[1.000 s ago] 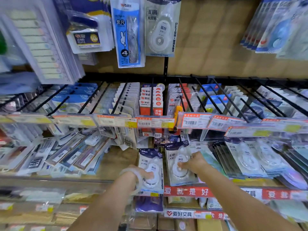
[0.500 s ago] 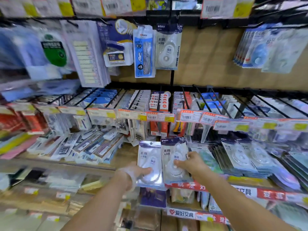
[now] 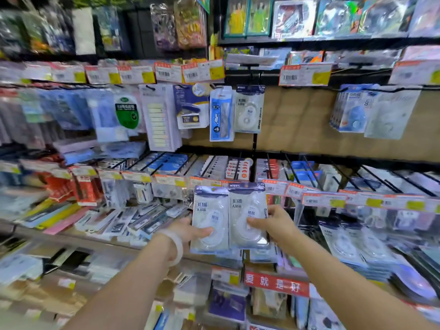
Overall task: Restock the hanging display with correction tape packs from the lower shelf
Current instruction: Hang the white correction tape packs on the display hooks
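Head cam: left hand grips one correction tape pack, right hand another, both upright, hang holes topmost for hooking. Target hanging pack at 12 o'clock; lower-shelf stock at 3.

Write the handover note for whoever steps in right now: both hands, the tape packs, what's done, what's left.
Left hand grips one correction tape pack; right hand grips a second pack. Both are held side by side, upright, clear of the lower shelf.
Done: two packs picked up.
Left: hang both on the hook where one matching pack hangs, above; more stock lies on the lower shelf to the right.
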`<state>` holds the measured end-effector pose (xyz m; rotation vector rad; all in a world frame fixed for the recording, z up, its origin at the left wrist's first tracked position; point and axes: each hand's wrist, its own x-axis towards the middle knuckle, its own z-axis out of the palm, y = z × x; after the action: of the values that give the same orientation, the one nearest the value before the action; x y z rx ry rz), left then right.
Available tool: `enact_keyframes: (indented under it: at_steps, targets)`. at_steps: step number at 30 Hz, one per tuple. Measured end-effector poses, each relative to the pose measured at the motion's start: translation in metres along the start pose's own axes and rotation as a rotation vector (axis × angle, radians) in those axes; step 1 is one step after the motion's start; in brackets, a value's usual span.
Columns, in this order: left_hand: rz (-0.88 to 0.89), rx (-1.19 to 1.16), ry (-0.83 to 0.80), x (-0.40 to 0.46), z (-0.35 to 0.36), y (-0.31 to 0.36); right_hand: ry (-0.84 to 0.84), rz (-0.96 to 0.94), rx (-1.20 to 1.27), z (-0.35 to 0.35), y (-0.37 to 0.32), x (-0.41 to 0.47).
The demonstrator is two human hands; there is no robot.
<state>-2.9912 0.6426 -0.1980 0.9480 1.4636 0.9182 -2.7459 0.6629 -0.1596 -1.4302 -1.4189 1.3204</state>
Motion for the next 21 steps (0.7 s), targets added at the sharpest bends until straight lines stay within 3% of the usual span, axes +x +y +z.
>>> enact_keyframes:
  at_steps: [5,11,21]
  targets:
    - [0.103,-0.047,0.044,-0.016,0.009,0.041,0.030,-0.064,0.017,-0.014,-0.037,-0.008]
    - [0.182,-0.204,-0.046,-0.026,0.020,0.085,0.113,-0.170,0.028,-0.025,-0.074,-0.004]
    - [0.331,-0.233,-0.010,-0.004,0.015,0.132,0.149,-0.294,0.111,-0.027,-0.121,0.018]
